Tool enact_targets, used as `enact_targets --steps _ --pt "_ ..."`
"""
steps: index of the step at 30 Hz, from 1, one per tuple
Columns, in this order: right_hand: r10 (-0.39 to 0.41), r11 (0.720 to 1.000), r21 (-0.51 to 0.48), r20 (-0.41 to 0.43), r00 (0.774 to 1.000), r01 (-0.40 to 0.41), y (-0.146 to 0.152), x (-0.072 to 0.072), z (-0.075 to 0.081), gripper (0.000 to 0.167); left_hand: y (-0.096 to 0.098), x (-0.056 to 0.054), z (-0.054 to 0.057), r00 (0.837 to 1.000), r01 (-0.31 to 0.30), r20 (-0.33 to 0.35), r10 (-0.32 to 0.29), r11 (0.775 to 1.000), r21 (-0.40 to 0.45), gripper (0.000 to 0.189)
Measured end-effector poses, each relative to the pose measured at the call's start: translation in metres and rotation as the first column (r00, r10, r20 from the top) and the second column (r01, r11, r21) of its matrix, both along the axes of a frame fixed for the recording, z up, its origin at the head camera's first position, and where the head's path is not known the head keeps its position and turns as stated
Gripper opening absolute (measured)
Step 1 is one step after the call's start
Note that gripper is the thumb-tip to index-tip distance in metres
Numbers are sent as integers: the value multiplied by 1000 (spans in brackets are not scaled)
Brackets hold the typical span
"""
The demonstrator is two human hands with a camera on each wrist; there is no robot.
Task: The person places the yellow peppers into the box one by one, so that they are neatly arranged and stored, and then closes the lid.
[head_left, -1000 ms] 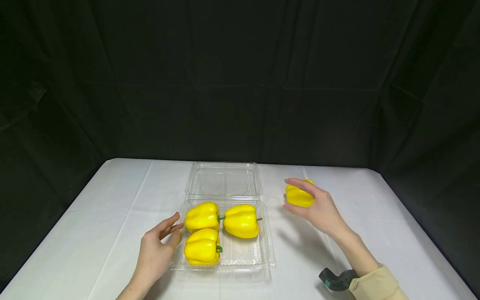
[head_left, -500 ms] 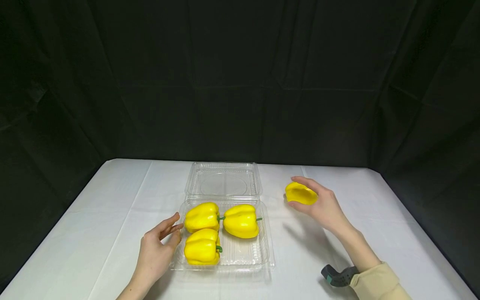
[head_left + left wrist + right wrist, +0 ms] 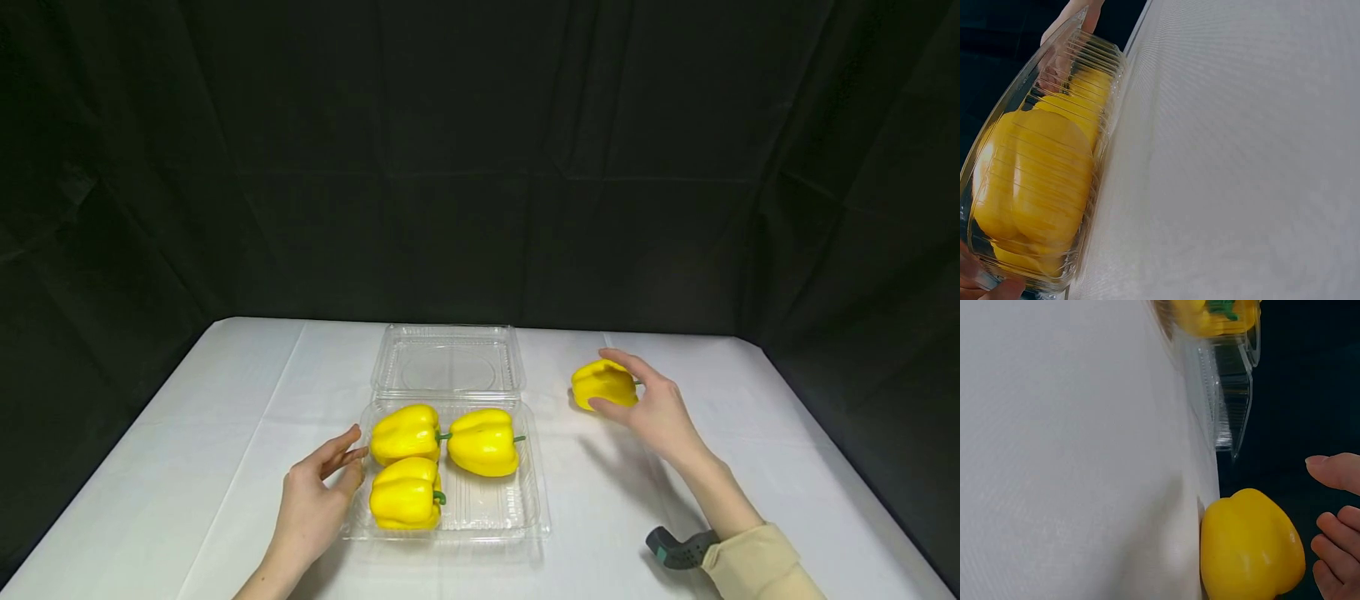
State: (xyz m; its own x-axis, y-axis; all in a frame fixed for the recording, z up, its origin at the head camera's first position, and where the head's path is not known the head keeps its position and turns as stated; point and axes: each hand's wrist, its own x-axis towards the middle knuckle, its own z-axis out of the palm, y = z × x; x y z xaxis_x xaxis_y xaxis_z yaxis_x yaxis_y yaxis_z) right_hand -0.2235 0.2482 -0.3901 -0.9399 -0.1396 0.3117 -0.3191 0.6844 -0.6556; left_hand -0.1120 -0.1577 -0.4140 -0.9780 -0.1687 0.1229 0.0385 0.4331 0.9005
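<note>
At right, the right hand (image 3: 654, 408), grip apart, is seemingly reaching for a pepper (image 3: 598, 385), next needing to close; lower left, the left hand (image 3: 313, 493) is loosely flanking the box (image 3: 487, 510).

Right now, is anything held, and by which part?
The right hand holds nothing; a gap separates it from the nearest pepper. The left hand is at the left edge of the clear container; whether it grips is unclear.
</note>
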Motion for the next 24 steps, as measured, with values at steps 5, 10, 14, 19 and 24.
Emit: enact_targets --steps 5,10,14,19,24 --pt "-27 1000 -5 26 999 28 3 -3 -4 66 0 0 0 1000 -4 2 4 1000 -2 43" --pt "-70 997 -5 56 996 71 9 -6 -8 68 1 0 1 1000 -2 3 2 1000 2 43" --pt "-99 995 -5 67 993 99 13 -8 -10 69 1 0 1 1000 0 3 0 1000 1 43" --pt "-102 994 -18 75 992 104 16 -11 -13 70 1 0 1 1000 -3 1 3 1000 0 43" --pt "-105 994 -33 104 989 109 19 -12 -17 72 1 0 1 1000 -5 4 5 1000 -1 43"
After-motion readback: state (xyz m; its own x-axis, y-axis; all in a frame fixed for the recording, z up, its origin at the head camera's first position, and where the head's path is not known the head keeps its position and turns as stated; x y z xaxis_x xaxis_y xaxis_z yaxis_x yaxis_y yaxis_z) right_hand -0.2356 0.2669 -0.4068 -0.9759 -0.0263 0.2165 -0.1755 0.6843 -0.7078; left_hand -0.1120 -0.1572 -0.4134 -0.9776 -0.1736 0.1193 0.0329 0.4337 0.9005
